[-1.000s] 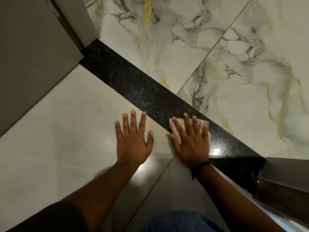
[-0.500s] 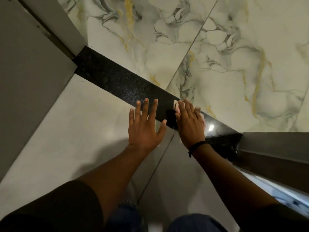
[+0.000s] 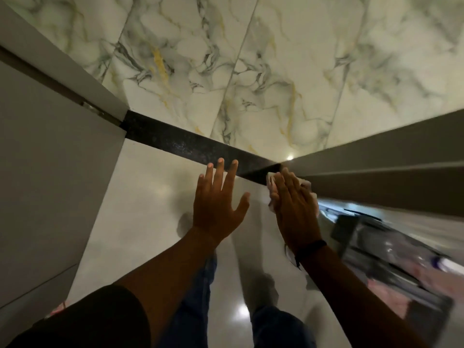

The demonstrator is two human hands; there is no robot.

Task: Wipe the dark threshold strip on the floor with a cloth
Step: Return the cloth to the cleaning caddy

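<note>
A dark speckled threshold strip (image 3: 180, 144) runs across the floor from the left door frame to the right door frame. My right hand (image 3: 293, 204) presses a pale cloth (image 3: 271, 180) flat at the strip's right end, close against the frame; most of the cloth is hidden under the palm. My left hand (image 3: 218, 202) lies flat with fingers spread on the plain pale floor, its fingertips reaching the strip's near edge.
Marbled white tiles (image 3: 263, 71) with grey and gold veins lie beyond the strip. A grey door frame (image 3: 57, 151) stands at the left and a grey door or frame (image 3: 376, 167) at the right. Blurred objects (image 3: 391, 259) sit low right. My knees show at the bottom.
My right hand has slid the cloth rightwards along the strip to its end by the right frame. My left hand moved forward to the strip's edge. The view has shifted.
</note>
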